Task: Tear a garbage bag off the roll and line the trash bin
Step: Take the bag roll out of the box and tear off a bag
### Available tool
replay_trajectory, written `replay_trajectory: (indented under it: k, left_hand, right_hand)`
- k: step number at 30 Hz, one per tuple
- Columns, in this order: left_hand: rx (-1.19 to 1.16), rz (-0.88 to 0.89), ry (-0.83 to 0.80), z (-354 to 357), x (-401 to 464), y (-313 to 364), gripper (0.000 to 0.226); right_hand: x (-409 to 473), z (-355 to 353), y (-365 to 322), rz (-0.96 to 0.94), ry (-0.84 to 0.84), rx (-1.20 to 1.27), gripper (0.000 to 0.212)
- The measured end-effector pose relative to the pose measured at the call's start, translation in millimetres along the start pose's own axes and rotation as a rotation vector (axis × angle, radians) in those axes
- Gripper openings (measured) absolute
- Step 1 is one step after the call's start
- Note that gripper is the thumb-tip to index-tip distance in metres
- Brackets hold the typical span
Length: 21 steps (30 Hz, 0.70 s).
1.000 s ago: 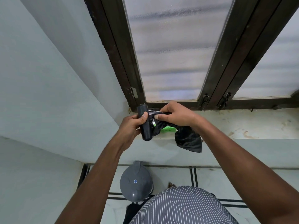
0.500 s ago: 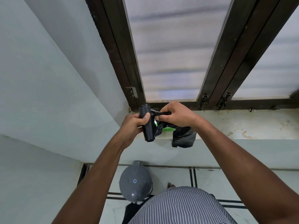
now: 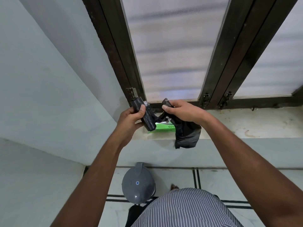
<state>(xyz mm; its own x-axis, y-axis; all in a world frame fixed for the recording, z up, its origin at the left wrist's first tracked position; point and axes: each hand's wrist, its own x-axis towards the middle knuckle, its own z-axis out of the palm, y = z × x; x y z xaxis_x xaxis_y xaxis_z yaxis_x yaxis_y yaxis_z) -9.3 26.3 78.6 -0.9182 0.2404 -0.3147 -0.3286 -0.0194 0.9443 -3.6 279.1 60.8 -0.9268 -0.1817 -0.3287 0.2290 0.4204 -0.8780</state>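
Observation:
My left hand (image 3: 131, 118) grips a black garbage bag roll (image 3: 146, 116), held upright and tilted over the window sill. My right hand (image 3: 182, 111) pinches the top of a black garbage bag (image 3: 186, 133) that hangs down past the sill's front edge. A gap shows between the bag's pinched top and the roll; lower down the black plastic still touches the roll. A grey trash bin (image 3: 138, 184) with its lid down stands on the floor below, against the wall.
A green box (image 3: 165, 127) lies on the stone window sill (image 3: 246, 123) under my hands. Dark window frames (image 3: 218, 63) rise behind. A pale wall (image 3: 49, 79) closes the left side. My striped shirt (image 3: 185, 210) fills the bottom.
My hands have pulled apart: the right hand moved right and up with the bag's top, away from the roll. The hanging bag has dropped lower.

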Motion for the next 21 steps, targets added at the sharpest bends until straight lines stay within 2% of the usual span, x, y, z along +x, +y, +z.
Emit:
replay_trajectory:
  k: [7,11,16,21]
  left_hand:
    - [-0.046,-0.03,0.004,0.8,3.7,-4.0,0.032]
    - [-0.104,-0.025,-0.01,2.5,6.8,-8.0,0.032]
    - [-0.156,-0.009,-0.048,14.9,4.8,-11.6,0.034]
    - [-0.175,-0.005,-0.084,24.0,-0.6,-4.1,0.033]
  right_hand:
    - [-11.0,2.4,-3.1,0.078,0.019,-0.037,0.062]
    - [-7.0,7.6,3.1,0.081,0.083,0.063,0.046]
    - [4.3,15.6,0.7,0.043,0.216,0.093,0.041]
    - [19.6,21.9,-2.8,0.098,0.346,-0.097,0.044]
